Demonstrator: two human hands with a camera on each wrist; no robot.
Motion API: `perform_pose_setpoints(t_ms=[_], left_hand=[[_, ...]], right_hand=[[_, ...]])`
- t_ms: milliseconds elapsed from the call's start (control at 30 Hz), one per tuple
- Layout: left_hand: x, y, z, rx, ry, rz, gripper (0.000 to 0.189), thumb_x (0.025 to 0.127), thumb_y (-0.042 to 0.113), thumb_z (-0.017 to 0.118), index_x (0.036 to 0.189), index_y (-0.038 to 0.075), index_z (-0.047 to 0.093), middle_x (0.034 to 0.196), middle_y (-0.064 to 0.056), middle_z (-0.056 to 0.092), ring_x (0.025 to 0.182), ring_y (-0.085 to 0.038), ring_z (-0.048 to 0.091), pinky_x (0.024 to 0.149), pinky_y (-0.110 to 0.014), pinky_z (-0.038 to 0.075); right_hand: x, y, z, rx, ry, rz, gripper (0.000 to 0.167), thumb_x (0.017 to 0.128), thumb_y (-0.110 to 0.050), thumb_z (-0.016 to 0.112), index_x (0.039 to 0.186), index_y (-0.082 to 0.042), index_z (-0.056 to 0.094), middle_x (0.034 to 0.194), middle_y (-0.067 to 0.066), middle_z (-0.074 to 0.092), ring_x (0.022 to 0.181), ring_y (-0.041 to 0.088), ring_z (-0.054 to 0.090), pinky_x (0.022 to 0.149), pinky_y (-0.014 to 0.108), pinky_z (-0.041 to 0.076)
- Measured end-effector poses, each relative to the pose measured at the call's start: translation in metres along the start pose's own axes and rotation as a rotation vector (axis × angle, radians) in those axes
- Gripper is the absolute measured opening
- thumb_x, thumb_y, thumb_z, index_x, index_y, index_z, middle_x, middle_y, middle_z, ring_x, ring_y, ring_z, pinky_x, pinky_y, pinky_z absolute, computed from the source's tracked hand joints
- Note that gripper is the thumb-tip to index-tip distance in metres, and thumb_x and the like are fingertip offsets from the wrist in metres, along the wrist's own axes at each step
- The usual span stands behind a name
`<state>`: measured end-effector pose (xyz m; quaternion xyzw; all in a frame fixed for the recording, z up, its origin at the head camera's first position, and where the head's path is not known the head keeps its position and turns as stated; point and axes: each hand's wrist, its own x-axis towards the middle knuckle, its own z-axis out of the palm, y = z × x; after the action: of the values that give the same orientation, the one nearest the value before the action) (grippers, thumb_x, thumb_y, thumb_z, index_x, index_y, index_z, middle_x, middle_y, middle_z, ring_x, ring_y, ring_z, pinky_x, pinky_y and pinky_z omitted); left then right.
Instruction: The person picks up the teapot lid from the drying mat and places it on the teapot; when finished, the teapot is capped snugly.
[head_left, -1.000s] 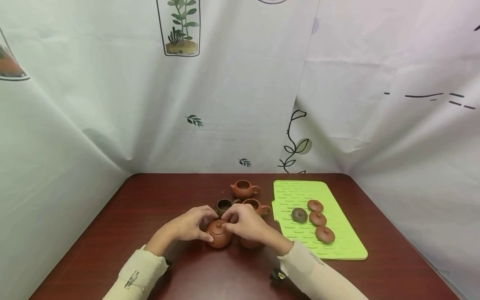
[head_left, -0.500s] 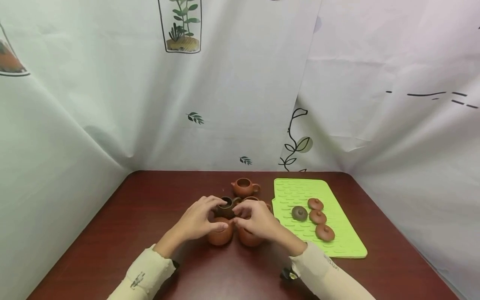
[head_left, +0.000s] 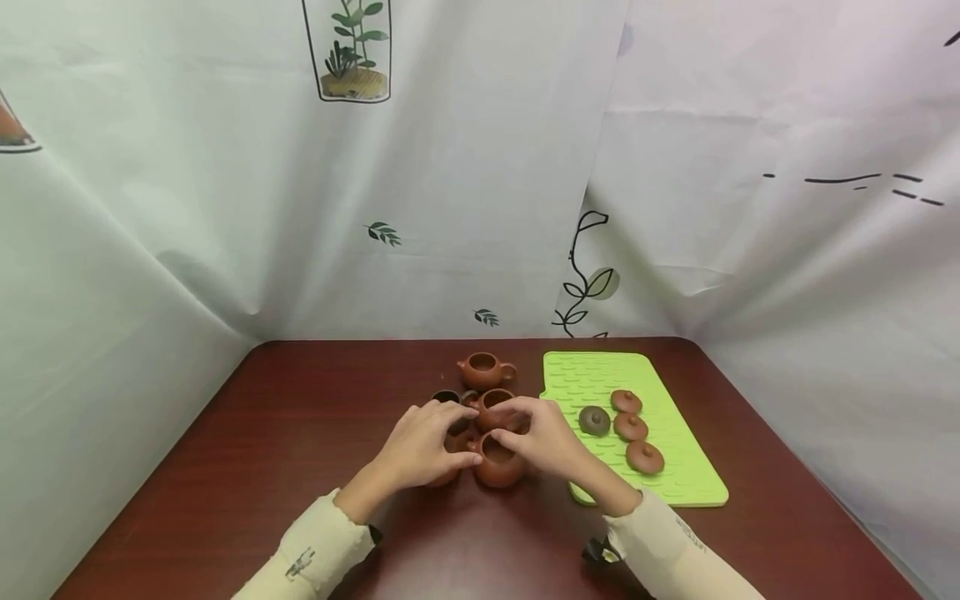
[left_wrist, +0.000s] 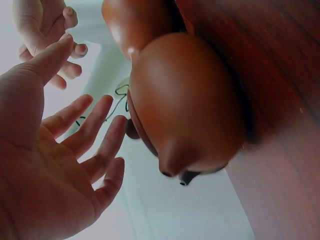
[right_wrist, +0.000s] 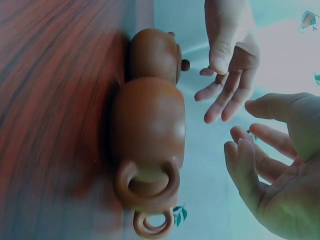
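Fingers (left_wrist: pixel 107 145) spread and softly bent, the left hand (head_left: pixel 427 446) hovered just above a lidded brown teapot (left_wrist: pixel 185 100) that stood on the dark red table (head_left: pixel 330 383). Near it the right hand (head_left: pixel 551 437), its fingers also parted, hung over a lidless teapot (head_left: pixel 498 472), with other uncovered pots (head_left: pixel 481 382) close behind, while four loose lids (head_left: pixel 628 428) lay on the green mat (head_left: pixel 581 375) to the right.

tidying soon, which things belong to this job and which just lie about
Likely job:
reddish round clay teapots
dark round clay teapot
three reddish knobbed lids
dark knobbed lid
green rectangular mat

Likely surroundings only:
white printed fabric backdrop
dark red table
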<state>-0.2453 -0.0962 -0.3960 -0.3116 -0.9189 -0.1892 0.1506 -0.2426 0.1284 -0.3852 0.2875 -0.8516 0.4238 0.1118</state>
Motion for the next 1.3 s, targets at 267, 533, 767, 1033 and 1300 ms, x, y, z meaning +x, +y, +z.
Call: perform_pose_setpoints(t_ms=[267,533,767,1033,1300], left_hand=[[0.006,0.007,0.008,0.006,-0.058,-0.012,0.063,0.078,0.055,0.078,0.129,0.019,0.065,0.127,0.001,0.065,0.112,-0.021,0.059,0.085,-0.045,0.044],[0.009,0.009,0.015,0.041,-0.075,-0.018,0.062,0.076,0.058,0.078,0.126,0.022,0.067,0.125,0.004,0.065,0.108,-0.019,0.058,0.083,-0.042,0.038],[0.014,0.011,0.02,0.041,-0.096,-0.015,0.062,0.075,0.06,0.078,0.124,0.023,0.068,0.125,0.005,0.066,0.11,-0.02,0.059,0.085,-0.044,0.039],[0.013,0.007,0.026,0.052,-0.089,-0.005,0.058,0.075,0.06,0.078,0.118,0.022,0.071,0.117,0.007,0.069,0.104,-0.019,0.059,0.084,-0.043,0.038],[0.015,0.005,0.027,0.038,-0.109,-0.003,0.057,0.075,0.062,0.078,0.115,0.021,0.073,0.115,0.008,0.069,0.102,-0.019,0.059,0.082,-0.042,0.037]], right_hand=[[-0.01,0.007,-0.015,-0.017,0.018,0.055,0.023,0.084,-0.008,0.077,0.107,-0.006,0.074,0.09,0.003,0.072,0.068,0.013,0.065,0.057,0.025,0.05],[-0.018,0.018,-0.027,-0.057,0.056,0.046,0.023,0.084,-0.011,0.08,0.106,-0.007,0.075,0.099,0.001,0.074,0.08,0.017,0.069,0.06,0.025,0.053],[-0.028,0.021,-0.042,-0.066,0.057,0.116,0.021,0.085,-0.013,0.079,0.106,-0.012,0.075,0.102,0.006,0.074,0.081,0.016,0.069,0.057,0.026,0.053],[-0.044,0.032,-0.052,-0.093,0.089,0.153,0.021,0.083,-0.015,0.081,0.103,-0.014,0.076,0.101,0.0,0.073,0.079,0.01,0.068,0.063,0.026,0.053],[-0.057,0.044,-0.066,-0.149,0.14,0.113,0.019,0.079,-0.01,0.083,0.097,-0.013,0.077,0.094,-0.001,0.074,0.075,0.009,0.067,0.065,0.029,0.053]])
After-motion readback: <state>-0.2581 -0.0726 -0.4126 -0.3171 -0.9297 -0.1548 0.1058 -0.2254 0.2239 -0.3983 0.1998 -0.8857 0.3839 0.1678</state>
